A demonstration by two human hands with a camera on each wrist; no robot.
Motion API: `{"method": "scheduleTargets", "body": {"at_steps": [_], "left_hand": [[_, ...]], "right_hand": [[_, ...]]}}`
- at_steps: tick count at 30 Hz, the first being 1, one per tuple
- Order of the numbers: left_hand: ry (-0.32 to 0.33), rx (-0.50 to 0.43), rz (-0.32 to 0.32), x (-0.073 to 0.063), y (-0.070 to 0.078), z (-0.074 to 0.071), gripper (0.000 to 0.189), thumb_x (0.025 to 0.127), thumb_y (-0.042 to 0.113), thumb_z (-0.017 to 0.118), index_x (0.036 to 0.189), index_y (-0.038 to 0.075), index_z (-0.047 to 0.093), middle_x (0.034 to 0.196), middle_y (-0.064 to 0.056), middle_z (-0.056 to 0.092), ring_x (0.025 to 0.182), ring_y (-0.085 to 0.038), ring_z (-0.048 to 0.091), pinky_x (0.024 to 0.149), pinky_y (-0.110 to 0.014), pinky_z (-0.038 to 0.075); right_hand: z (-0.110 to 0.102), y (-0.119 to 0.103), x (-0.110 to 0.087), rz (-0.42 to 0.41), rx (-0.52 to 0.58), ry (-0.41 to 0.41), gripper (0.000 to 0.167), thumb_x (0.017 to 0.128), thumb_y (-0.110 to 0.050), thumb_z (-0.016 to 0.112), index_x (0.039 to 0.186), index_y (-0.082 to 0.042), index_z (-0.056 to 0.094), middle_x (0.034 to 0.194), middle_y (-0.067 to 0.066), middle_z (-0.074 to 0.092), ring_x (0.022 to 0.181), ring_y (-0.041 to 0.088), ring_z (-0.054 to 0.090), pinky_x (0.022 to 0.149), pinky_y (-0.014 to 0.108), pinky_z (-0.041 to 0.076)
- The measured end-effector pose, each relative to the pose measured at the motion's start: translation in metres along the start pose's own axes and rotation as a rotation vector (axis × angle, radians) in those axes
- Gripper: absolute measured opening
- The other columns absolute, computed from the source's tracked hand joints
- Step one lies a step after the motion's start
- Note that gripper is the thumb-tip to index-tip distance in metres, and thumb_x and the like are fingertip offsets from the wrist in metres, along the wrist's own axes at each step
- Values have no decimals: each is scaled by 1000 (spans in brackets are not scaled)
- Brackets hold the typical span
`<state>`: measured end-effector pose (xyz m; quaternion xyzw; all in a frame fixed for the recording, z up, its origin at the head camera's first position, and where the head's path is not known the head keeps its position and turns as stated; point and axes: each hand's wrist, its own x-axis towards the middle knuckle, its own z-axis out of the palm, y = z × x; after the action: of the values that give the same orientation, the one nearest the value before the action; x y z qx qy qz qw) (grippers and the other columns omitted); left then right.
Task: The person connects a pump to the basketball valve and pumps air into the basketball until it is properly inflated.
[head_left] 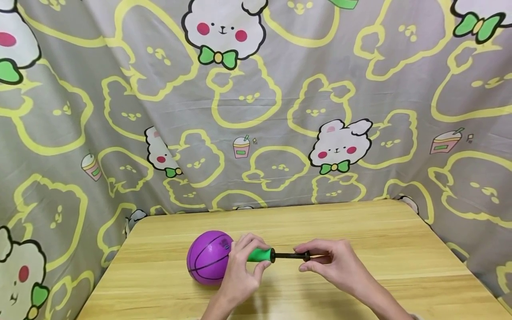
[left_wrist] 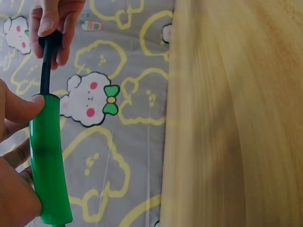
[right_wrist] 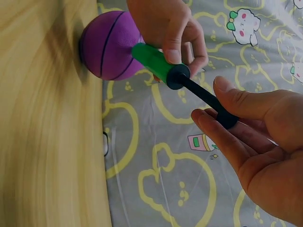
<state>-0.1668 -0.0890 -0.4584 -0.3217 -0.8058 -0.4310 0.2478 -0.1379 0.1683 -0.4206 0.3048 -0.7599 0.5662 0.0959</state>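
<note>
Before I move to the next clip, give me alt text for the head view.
The left hand grips a green pump while the right hand holds its black handle. A purple ball sits on the table; a patterned curtain hangs behind.

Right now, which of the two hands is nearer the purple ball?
The left hand, the one gripping the green barrel; the right hand is farther from the purple ball, at the black handle.
</note>
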Motion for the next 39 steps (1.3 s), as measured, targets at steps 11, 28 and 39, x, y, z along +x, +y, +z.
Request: {"method": "scheduleTargets", "body": {"at_steps": [11,28,39], "left_hand": [[-27,-7,-27,-4,2,0,31,77,9,82,102,23,70,107,18,60,104,-6,56,89,-40,35],[-45,25,33,-6,6,12,39,70,2,85,99,20,68,101,15,59,101,-7,56,84,-38,35],[-41,33,98,-4,3,9,35,75,9,82,104,21,67,106,12,60,103,-8,57,86,-37,38]], "right_hand": [[18,7,2,-2,23,16,26,85,-10,82,110,-7,77,108,8,76,95,23,75,71,33,60],[42,20,-1,-93,-36,53,30,83,0,80,112,-1,75,103,13,77,92,19,75,66,29,59],[43,17,-2,-134,-86,82,25,86,1,79,110,-5,75,104,8,77,91,21,75,68,33,60]]}}
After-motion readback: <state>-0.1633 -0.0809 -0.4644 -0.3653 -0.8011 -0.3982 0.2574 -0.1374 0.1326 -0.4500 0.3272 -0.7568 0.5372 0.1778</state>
